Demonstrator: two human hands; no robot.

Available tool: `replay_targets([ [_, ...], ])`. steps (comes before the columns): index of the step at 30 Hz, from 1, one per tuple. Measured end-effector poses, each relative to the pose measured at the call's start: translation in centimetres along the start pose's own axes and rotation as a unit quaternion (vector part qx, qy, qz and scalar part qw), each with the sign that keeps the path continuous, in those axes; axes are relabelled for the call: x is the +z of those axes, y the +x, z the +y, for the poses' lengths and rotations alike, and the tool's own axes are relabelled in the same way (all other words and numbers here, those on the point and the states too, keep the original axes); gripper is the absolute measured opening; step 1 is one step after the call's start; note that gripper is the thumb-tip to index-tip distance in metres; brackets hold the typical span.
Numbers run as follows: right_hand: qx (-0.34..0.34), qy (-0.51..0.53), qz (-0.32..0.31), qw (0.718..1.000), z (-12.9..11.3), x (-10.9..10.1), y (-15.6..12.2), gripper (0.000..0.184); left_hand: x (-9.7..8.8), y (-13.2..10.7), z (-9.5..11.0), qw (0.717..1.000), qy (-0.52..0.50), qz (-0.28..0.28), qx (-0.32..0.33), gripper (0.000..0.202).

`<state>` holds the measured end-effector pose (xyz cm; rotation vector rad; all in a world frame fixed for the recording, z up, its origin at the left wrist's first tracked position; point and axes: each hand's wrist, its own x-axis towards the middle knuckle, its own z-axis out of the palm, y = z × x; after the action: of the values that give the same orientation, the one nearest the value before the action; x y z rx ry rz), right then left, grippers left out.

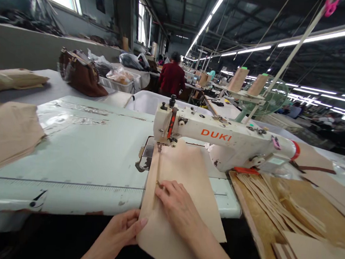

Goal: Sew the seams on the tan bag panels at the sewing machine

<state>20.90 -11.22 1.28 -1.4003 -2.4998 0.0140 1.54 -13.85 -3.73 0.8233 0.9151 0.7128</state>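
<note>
A beige fabric panel (183, 175) lies on the sewing table, running from under the needle of the white DUKI sewing machine (220, 139) down over the table's front edge. My left hand (124, 230) pinches the panel's left edge just below the table edge. My right hand (178, 206) rests flat on the cloth with fingers pressed along a narrow folded strip (158, 172) that leads up to the presser foot.
A stack of beige cloth (5, 135) lies at the far left of the pale green table (82, 158). Cut beige strips and pieces (289, 212) fill a wooden board at the right. A brown bag (80, 73) sits behind. A person in red (172, 79) works farther back.
</note>
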Motion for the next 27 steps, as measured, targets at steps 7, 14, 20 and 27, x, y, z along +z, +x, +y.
replay_targets([
  [7,0.063,0.169,0.012,0.983,-0.6,-2.1,-0.9,0.03,0.3,0.0,0.0,0.999,-0.008,0.012,0.028,0.05],
  [14,-0.015,0.148,0.014,0.989,-3.1,0.2,-5.4,0.072,1.3,-0.7,1.5,0.997,-0.021,-0.009,0.078,0.04],
  [20,0.12,0.332,0.002,0.936,-0.8,-2.1,-3.2,0.043,-0.5,-0.5,0.9,0.999,0.035,0.033,0.009,0.069],
  [27,0.093,0.346,-0.031,0.933,-0.9,-3.5,-2.3,0.034,0.8,-0.8,1.6,0.999,-0.039,-0.008,0.011,0.055],
])
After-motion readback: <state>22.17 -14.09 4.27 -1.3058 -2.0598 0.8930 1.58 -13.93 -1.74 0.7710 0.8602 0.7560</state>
